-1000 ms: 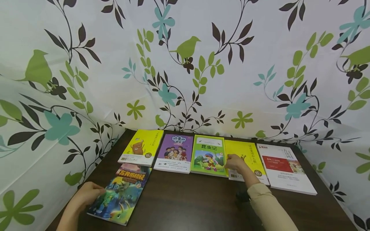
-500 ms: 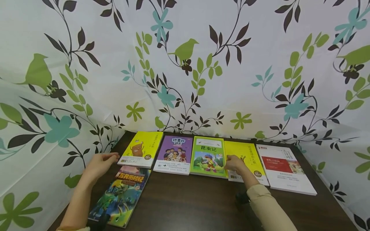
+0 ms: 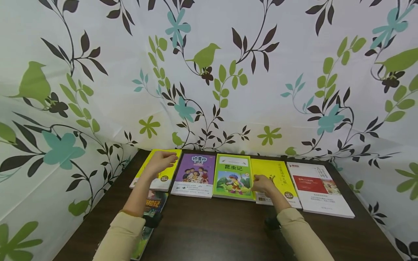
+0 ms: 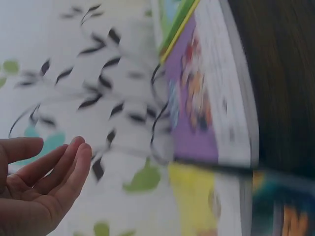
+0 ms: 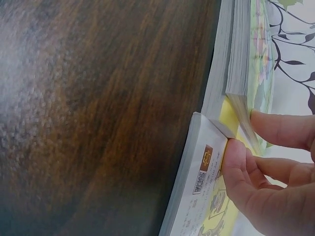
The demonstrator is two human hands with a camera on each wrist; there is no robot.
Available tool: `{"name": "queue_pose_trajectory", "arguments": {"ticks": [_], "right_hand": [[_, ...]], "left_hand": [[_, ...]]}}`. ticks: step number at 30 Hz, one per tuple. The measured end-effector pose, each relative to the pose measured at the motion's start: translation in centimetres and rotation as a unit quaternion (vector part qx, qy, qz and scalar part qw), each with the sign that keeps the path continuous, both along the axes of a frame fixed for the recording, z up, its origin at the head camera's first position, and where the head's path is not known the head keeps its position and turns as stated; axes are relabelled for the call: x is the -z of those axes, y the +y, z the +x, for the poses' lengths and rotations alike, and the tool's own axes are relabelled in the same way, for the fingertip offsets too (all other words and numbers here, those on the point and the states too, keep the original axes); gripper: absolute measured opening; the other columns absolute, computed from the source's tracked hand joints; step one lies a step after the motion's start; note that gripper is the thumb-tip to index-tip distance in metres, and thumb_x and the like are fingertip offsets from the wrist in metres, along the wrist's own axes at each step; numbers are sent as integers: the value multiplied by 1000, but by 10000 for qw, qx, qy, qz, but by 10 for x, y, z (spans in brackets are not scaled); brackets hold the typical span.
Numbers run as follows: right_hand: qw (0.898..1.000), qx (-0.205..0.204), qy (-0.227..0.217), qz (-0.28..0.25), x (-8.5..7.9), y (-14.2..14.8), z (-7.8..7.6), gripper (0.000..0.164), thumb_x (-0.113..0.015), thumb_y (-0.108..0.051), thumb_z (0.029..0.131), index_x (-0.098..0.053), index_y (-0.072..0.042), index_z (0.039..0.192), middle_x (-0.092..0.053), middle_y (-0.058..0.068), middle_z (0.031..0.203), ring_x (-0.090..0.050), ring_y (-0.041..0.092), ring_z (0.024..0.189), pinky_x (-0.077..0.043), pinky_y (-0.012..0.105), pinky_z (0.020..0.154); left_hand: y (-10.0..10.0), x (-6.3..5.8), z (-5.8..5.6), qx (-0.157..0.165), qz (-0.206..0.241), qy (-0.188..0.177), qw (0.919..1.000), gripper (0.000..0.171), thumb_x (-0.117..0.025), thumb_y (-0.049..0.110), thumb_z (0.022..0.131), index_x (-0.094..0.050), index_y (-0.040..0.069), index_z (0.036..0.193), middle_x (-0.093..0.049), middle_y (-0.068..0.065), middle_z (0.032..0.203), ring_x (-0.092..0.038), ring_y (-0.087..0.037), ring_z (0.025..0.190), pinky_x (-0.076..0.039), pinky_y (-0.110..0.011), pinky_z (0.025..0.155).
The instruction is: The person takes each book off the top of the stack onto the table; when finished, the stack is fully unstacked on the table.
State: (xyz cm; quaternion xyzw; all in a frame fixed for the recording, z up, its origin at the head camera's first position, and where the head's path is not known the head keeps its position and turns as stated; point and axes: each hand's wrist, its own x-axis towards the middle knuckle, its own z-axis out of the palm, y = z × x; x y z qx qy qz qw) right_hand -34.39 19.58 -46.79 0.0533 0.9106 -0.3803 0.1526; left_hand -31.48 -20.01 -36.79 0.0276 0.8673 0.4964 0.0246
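My left hand [image 3: 160,163] is raised over the left yellow book [image 3: 166,174], partly covering it. Its fingers are loosely bent and hold nothing, as the left wrist view shows. My right hand [image 3: 262,184] is at the seam between the green book [image 3: 232,174] and the right yellow book [image 3: 277,177]. In the right wrist view, one fingertip [image 5: 257,120] is on the green book's cover edge, and others lie close by on the yellow cover, pinching the green book's edge. A dinosaur-picture book [image 3: 156,201] lies below the left yellow book, largely hidden by my left forearm.
A purple book [image 3: 195,174] lies left of the green one. At the row's right end is a white book with a red block [image 3: 321,190]. All rest on a dark wooden table [image 3: 209,228], backed by a patterned curtain [image 3: 209,119].
My left hand has left the dinosaur-picture book and moved up and right to over the left yellow book. The right hand has stayed in place. The head view has shifted slightly.
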Motion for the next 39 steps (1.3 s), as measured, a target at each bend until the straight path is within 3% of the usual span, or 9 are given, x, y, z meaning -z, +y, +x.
{"name": "queue_pose_trajectory", "arguments": {"ticks": [5, 8, 11, 16, 18, 22, 30, 36, 39], "right_hand": [[10000, 26, 16, 25, -2, -1, -1, 75, -69, -7, 84, -32, 6, 149, -47, 29, 140, -51, 36, 118, -45, 52, 101], [10000, 55, 39, 40, -4, -3, 0, 75, -70, -7, 84, -33, 6, 148, -49, 27, 138, -51, 33, 113, -45, 50, 100], [9999, -1, 105, 74, -6, -4, 0, 75, -70, -7, 84, -34, 7, 148, -50, 27, 136, -51, 33, 110, -46, 49, 98], [9997, -151, 163, 43, -6, -6, -1, 73, -68, -7, 85, -34, 5, 148, -48, 29, 140, -50, 41, 123, -46, 52, 100], [9997, -210, 109, 43, -5, -6, -2, 71, -67, -8, 87, -34, 4, 149, -44, 30, 143, -46, 45, 128, -46, 53, 99], [9998, -199, -41, 84, -4, -4, -2, 69, -64, -7, 89, -33, 1, 150, -40, 30, 147, -41, 48, 132, -46, 55, 99], [9991, -349, -228, -25, -7, 1, -1, 70, -62, -6, 91, -27, 4, 151, -35, 32, 149, -38, 49, 134, -46, 54, 99], [9987, -444, -222, -128, -6, 4, 2, 69, -62, -5, 92, -28, 3, 151, -35, 31, 149, -37, 50, 134, -46, 54, 100], [9986, -464, -181, -190, -4, 5, 3, 68, -61, -3, 91, -29, 3, 151, -36, 32, 149, -37, 49, 135, -49, 48, 95]], "left_hand": [[47, 22, -24, 189, 123, -127, 9997, 35, -51, 14, 98, -64, -12, 119, -65, -28, 118, -67, -34, 103, -56, -41, 90], [74, 39, -33, 260, -92, -155, 9995, 30, -52, 10, 92, -69, -13, 99, -70, -27, 101, -65, -22, 75, -58, -33, 70], [96, 57, -38, 343, -416, -240, 9983, 29, -51, 9, 88, -68, -14, 87, -68, -21, 81, -52, -16, 57, -45, -26, 52], [122, 79, -37, 310, -1056, -346, 9933, 35, -57, 23, 93, -65, -2, 70, -55, -5, 66, -46, -16, 54, -39, -27, 50], [130, 83, -36, 291, -1245, -356, 9911, 39, -60, 28, 94, -54, 5, 63, -46, -1, 62, -41, -14, 53, -37, -27, 50], [142, 85, -34, 215, -1275, -362, 9909, 35, -64, 30, 92, -49, 6, 71, -42, -3, 66, -40, -17, 58, -36, -29, 52], [158, 81, -30, -275, -999, -420, 9937, 36, -74, 19, 83, -59, -9, 100, -60, -16, 86, -59, -26, 71, -53, -37, 63], [165, 90, -30, -885, -425, -577, 9935, 53, -82, 14, 77, -55, -13, 114, -60, -24, 102, -59, -35, 91, -55, -45, 81], [164, 95, -31, -903, -71, -833, 9924, 59, -78, 8, 79, -48, -15, 124, -56, -29, 115, -57, -42, 105, -52, -51, 92]]}}
